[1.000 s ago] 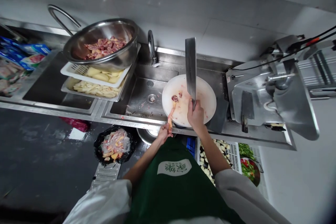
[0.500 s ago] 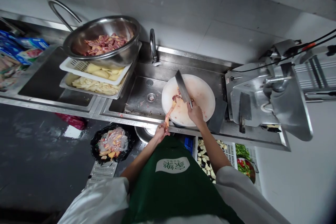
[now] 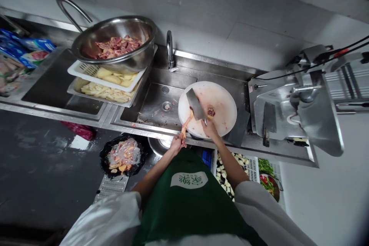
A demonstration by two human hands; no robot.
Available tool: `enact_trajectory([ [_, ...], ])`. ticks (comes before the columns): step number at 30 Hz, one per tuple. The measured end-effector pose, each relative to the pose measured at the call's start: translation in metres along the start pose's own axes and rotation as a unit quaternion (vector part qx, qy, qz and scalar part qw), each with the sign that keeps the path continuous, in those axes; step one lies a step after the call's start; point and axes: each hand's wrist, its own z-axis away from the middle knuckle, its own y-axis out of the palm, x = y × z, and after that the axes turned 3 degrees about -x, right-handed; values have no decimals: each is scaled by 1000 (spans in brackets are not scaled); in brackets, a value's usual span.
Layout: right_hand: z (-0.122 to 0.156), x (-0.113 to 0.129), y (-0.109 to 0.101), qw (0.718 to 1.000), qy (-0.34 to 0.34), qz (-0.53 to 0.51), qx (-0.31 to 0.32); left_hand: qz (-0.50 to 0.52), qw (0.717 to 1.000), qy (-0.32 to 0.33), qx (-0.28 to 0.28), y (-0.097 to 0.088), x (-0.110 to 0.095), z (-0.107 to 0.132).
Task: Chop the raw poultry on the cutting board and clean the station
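My right hand (image 3: 209,128) grips the handle of a cleaver (image 3: 195,103), whose blade lies low over the round white cutting board (image 3: 223,109). My left hand (image 3: 177,144) is closed on the end of a raw chicken leg (image 3: 186,122) that reaches from the board's near edge up to the blade. A small cut piece of meat (image 3: 211,111) lies on the board just right of the blade. The board rests across the steel sink (image 3: 157,109).
A steel bowl of cut raw meat (image 3: 115,48) sits on stacked trays of potato pieces (image 3: 105,88) at left. A meat slicer (image 3: 300,100) stands at right. Below the counter are a black-lined bin of scraps (image 3: 122,155) and crates of chopped vegetables (image 3: 253,171).
The cleaver was raised upright a second ago, then came down onto the chicken leg. A cut piece now lies to the right of the blade. My left hand has kept its hold.
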Motion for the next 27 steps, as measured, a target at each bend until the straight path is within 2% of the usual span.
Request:
enact_trajectory([
  [3, -3, -9, -25, 999, 8, 18, -25, -7, 1000, -1, -3, 0, -2, -2],
  [6, 7, 1, -45, 992, -13, 38, -116, -7, 1000, -1, -7, 1, 0, -3],
  [8, 16, 14, -49, 983, -37, 14, -182, -1, 1000, 0, -9, 3, 3, -4],
  [10, 24, 23, -42, 975, -50, -15, -214, 4, 1000, 0, -11, 3, 4, -4],
  [12, 28, 26, -26, 984, -39, -13, -173, 2, 1000, 1, -7, 3, 5, -3],
  [16, 20, 13, 5, 999, 8, 38, -7, -11, 1000, 15, 8, 2, 4, -3],
  [18, 11, 3, 6, 999, 5, 36, 11, -17, 1000, 22, 5, 0, 2, -4],
  [21, 2, -5, -9, 999, -17, 30, 8, -29, 999, 29, -8, -2, 1, -7],
  [23, 3, -4, -23, 999, -19, 38, -20, -36, 999, 26, -14, -3, -1, -9],
  [25, 9, 3, -33, 995, -28, 37, -87, -41, 999, 18, -13, -2, -3, -11],
  [27, 18, 12, -33, 985, -47, 8, -167, -44, 999, 10, -16, -1, -6, -13],
])
